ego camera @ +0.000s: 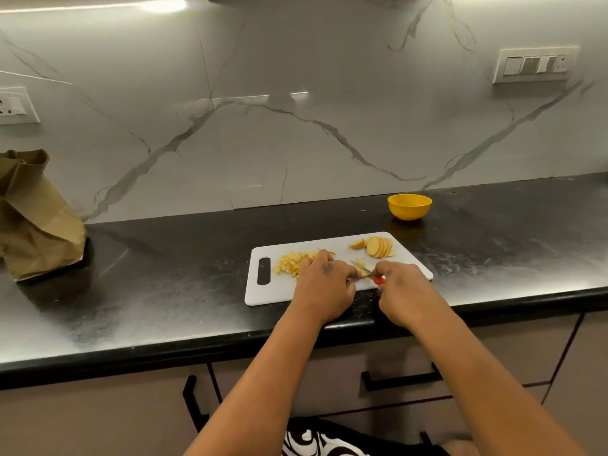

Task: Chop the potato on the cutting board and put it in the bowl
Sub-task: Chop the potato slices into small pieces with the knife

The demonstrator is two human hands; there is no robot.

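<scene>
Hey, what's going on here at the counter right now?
A person is chopping potato on a white cutting board. The right hand grips a red-handled knife, and the left hand holds down the piece being cut. A pile of diced potato lies at the board's left, and a row of slices waits at its far right. The yellow bowl behind the board looks empty.
</scene>
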